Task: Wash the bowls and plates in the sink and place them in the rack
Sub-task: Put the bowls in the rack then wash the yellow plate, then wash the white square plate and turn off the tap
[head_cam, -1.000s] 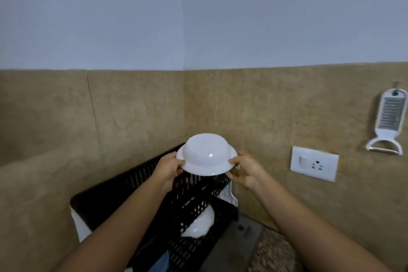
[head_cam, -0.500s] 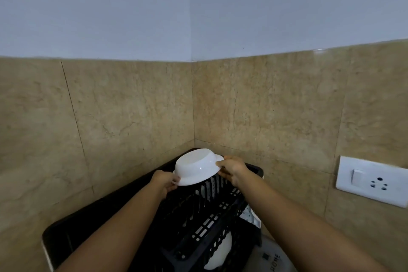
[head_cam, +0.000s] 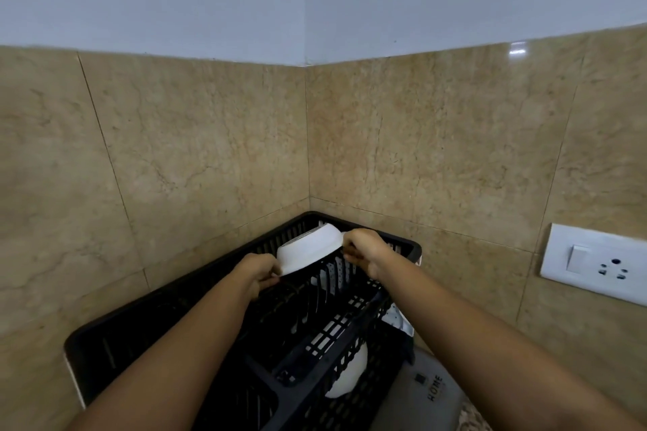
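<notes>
A tiled kitchen corner, with a white bowl lowered to the far end of a black dish rack.

Beige marble tiles met below a pale painted wall, and the black plastic dish rack sat tucked into that corner. Over the last second the white bowl had come down from chest height, turned upside down and tilted, until it sat low among the rack's far slots. The left hand gripped its near rim with closed fingers, and the right hand pinched the far rim likewise. Placement looked nearly done; letting go remained. Another white dish showed through the rack's lower right side, and a white switch socket hung on the right wall.
</notes>
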